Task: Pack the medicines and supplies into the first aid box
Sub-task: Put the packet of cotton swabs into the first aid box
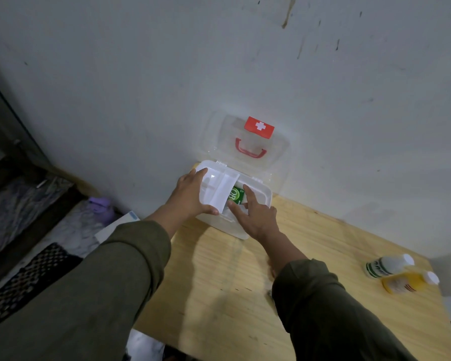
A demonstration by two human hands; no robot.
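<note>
A white first aid box (258, 198) stands open on the wooden table (219, 282), its clear lid (248, 147) with a red cross label and red handle leaning against the wall. My left hand (190, 195) grips the white inner tray (219, 187) at the box's left side. My right hand (255, 213) reaches into the box's right side, fingers spread and touching a green medicine pack (236, 196). Two bottles lie at the table's right edge: a white one (387, 265) and a yellow one (408, 282).
A grey wall rises directly behind the box. To the left, below the table, lie a purple object (102, 208), a white flat item (115, 227) and a dark mesh mat (29, 277). The table's left edge runs close to my left forearm.
</note>
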